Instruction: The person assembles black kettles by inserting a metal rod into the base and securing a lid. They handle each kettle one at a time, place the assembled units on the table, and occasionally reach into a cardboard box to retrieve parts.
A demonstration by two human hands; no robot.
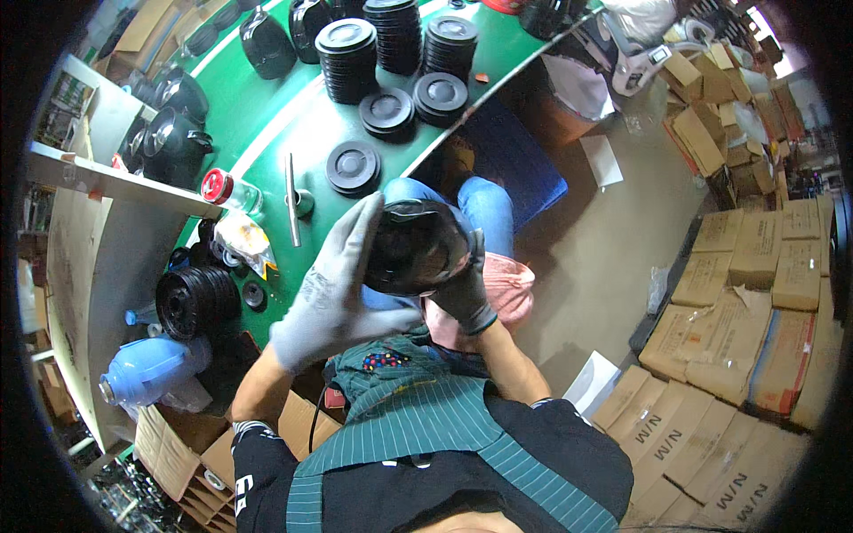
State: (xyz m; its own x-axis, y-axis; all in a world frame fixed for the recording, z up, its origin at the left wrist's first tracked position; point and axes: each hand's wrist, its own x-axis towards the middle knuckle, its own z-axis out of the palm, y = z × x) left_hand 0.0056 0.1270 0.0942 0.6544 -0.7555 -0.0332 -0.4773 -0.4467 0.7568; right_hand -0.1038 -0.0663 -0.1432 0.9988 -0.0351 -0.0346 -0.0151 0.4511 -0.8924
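Note:
Before my lap I hold a glossy black rounded vessel, its exact kind unclear. My left hand, in a light grey glove, cups its left side with long fingers along the wall and the thumb spread below. On the lower right side, my right hand, in a darker grey glove, has its fingers curled round it. Just beyond the vessel, a short stack of black round lids lies on the green work surface. A metal T-handled tool stands near my left fingertips.
Taller stacks of black lids and glossy black jugs stand farther back. To the left are a red-capped jar, black ribbed discs and a blue bottle-shaped object. Cardboard boxes are piled along the right.

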